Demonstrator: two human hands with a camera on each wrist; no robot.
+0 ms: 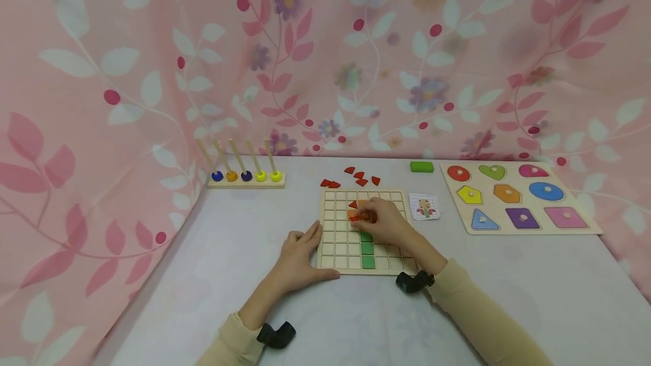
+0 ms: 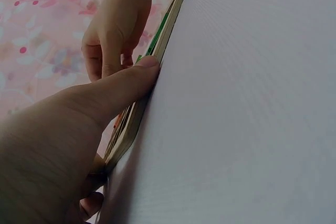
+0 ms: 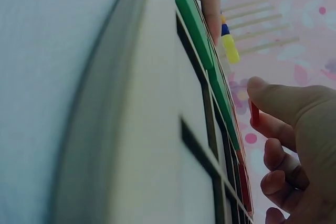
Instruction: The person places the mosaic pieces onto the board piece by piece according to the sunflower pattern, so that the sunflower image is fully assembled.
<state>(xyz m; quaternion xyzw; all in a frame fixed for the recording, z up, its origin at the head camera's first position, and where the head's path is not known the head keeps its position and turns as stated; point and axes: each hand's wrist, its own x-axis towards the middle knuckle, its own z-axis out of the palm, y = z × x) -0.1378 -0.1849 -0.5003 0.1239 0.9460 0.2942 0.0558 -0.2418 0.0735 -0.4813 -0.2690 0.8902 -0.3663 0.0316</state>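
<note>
A wooden grid board (image 1: 328,236) lies on the table. Green square tiles (image 1: 368,248) fill part of one column. Above them sit orange tiles (image 1: 363,204) and a red piece (image 1: 353,204), partly covered by fingers. My left hand (image 1: 297,258) rests against the board's lower left corner, fingers along the left edge and thumb across the front edge. Over the upper middle of the grid, my right hand (image 1: 386,222) pinches a small red piece (image 3: 254,114) between thumb and index finger. In the right wrist view that piece is held apart from the board.
Several red quarter-round pieces (image 1: 359,175) lie behind the board. A pattern card (image 1: 424,208) is at its right, a green block (image 1: 421,167) behind that. A shape puzzle (image 1: 460,226) stands far right, a peg stand (image 1: 246,184) with beads at left.
</note>
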